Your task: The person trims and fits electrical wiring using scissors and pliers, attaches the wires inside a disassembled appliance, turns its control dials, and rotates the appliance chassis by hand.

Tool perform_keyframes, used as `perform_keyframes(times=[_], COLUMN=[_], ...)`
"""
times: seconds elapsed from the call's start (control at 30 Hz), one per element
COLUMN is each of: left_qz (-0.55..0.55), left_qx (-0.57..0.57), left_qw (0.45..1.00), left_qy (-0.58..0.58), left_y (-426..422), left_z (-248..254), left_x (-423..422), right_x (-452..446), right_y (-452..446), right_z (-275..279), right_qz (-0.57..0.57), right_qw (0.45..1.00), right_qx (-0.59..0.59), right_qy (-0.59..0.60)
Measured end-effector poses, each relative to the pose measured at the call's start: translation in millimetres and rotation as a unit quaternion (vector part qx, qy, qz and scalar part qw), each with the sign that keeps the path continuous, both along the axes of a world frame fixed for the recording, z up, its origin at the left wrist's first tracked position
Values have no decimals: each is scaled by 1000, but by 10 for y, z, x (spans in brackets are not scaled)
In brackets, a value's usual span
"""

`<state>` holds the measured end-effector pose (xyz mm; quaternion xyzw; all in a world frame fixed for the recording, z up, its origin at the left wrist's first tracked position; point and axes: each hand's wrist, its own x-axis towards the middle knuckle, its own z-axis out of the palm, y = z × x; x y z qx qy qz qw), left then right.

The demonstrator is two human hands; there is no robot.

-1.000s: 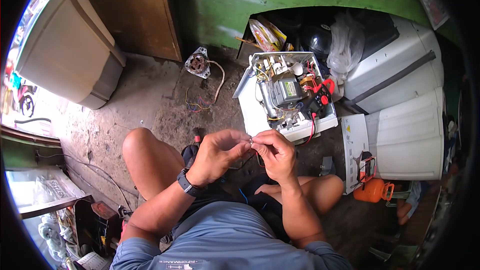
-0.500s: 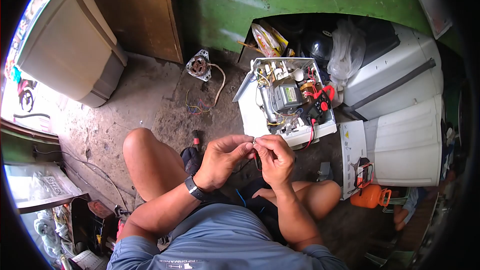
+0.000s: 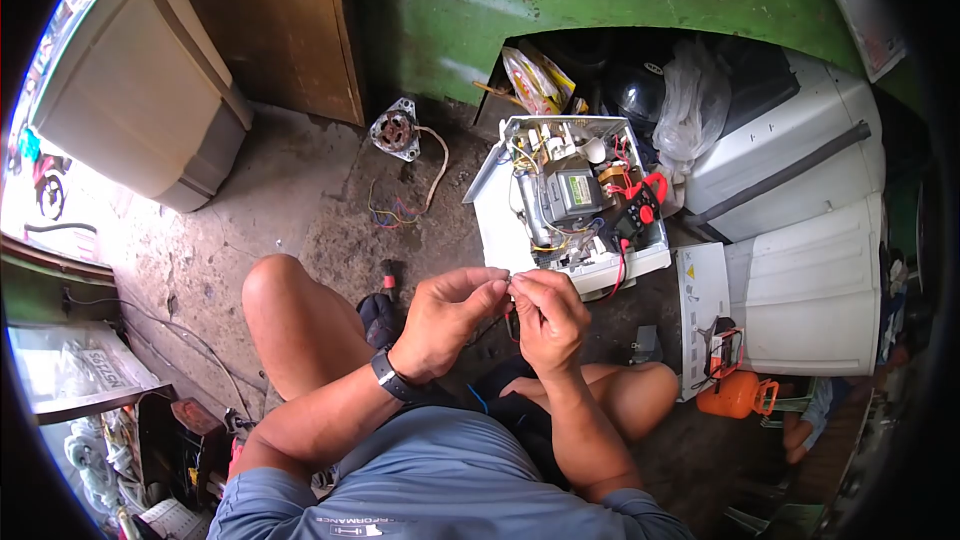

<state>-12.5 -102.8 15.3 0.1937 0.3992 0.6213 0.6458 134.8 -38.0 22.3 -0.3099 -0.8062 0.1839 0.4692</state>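
My left hand, with a dark band on its wrist, is closed in a pinch. Facing it, my right hand also pinches, and the fingertips of both nearly meet. A tiny object sits between the fingertips, too small to name. A red and black test lead hangs just below the fingers. Beyond my hands lies an opened microwave oven, its transformer and wiring exposed. A black and red clamp meter rests on its right side, with a red lead running down from it.
A motor with a pale cable lies on the floor at the upper left. To the right are white panels and an orange canister. A person's arm shows at the far right. A red-banded tool is near my left knee.
Both hands stay in nearly the same place, fingertips still together. The fingers have shifted very slightly around the tiny object. The view has moved a little.
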Motion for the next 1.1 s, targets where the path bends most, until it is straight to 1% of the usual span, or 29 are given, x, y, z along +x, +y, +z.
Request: perform_keyframes(times=[0.1,0.33,0.53,0.6,0.7,0.83,0.93,1.1], left_qz=[-1,-9,-17,-24,-16,-10,-23,-15], left_qx=[-31,-29,-5,2,9,6,0,12], left_qw=[999,997,999,1000,1000,1000,999,999], left_qy=[-34,-71,-37,-2,20,15,37,26], left_y=[30,68,63,64,76,87,98,97], left_z=[13,-1,62,61,39,23,15,27], left_x=[2,-23,-36,-32,9,39,37,79], right_x=[18,20,34,40,51,66,83,81], right_y=[0,29,54,60,67,68,79,103], right_z=[9,10,43,29,2,3,-12,13], right_qz=[-2,16,21,21,20,20,21,27], right_qw=[1000,999,998,998,998,998,997,998], right_qx=[22,35,44,49,53,58,70,57], right_qy=[-21,-31,-29,-23,-16,-24,-34,-27])
